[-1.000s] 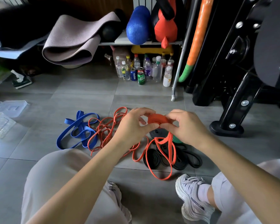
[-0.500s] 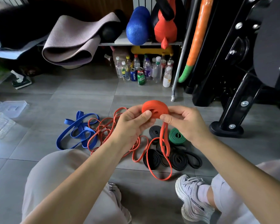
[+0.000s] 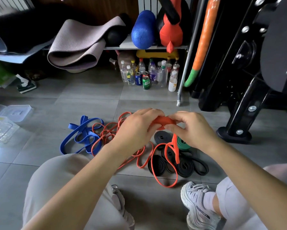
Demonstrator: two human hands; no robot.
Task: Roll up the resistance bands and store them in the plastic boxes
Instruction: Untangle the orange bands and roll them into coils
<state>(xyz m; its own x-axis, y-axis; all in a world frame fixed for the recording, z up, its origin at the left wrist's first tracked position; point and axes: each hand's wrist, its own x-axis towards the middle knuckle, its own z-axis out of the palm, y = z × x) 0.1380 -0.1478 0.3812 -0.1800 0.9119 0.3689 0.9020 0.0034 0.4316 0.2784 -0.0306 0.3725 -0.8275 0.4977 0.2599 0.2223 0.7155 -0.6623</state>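
Head cam: both hands are gripping the orange roll between them, up above the floor. The left hand is curling its fingers over the left end and the right hand is pinching the right end. The roll's long axis is running roughly left to right. Its loose tail is hanging down from under the right hand and looping on the floor toward the person. The blue band, green roll and black bands are lying below, and the plastic boxes are sitting well apart at far left.
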